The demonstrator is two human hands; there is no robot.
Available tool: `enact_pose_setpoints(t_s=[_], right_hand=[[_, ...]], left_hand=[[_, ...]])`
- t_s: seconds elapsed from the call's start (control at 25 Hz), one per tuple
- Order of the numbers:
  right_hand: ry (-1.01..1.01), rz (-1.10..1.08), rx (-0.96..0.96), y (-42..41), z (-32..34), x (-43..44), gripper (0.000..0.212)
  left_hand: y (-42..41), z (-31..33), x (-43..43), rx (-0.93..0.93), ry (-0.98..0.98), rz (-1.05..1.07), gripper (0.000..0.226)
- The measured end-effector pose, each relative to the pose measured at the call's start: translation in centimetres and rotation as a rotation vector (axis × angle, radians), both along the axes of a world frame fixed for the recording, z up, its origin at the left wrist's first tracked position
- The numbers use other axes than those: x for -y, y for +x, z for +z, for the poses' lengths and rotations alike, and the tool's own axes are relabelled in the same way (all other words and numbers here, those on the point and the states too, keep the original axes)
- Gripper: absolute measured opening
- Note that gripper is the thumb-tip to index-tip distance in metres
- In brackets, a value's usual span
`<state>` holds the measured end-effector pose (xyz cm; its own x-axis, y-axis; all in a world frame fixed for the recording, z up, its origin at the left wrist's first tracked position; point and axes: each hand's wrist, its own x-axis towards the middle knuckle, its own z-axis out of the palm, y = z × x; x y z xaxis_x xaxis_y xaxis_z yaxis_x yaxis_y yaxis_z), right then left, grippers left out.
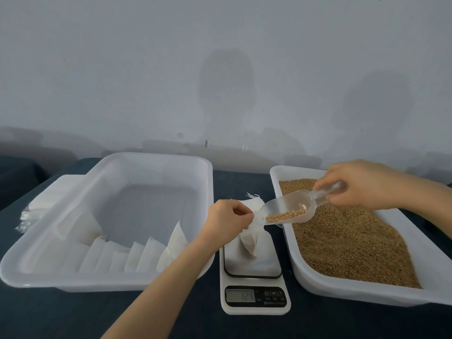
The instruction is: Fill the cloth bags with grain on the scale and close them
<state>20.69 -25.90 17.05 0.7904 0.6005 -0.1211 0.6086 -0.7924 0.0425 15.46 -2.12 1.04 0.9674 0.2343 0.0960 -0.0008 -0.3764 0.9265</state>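
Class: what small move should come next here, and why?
Probably the right hand should tip the scoop further: grain lies in it, and its lip is at the mouth of the bag, which the left hand pinches open on the scale.

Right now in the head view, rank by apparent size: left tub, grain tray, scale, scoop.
1. left tub
2. grain tray: close to the tub, and cropped by the frame edge, so this order is unsure
3. scale
4. scoop

One head view (wide-angle) looks forward and down, close over the worktop (pixel 171 314), facing the far wall (pixel 220 57).
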Motion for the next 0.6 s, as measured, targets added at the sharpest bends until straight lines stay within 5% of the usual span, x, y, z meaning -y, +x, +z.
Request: enact_pose_setpoints(t_s=[0.6], right_hand=[[-0.329, 0.106, 0.191, -2.3, 2.8, -5.3, 0.023]], left_hand=[[0.2, -0.2, -0.1, -0.018, 0.015, 0.027, 0.008]])
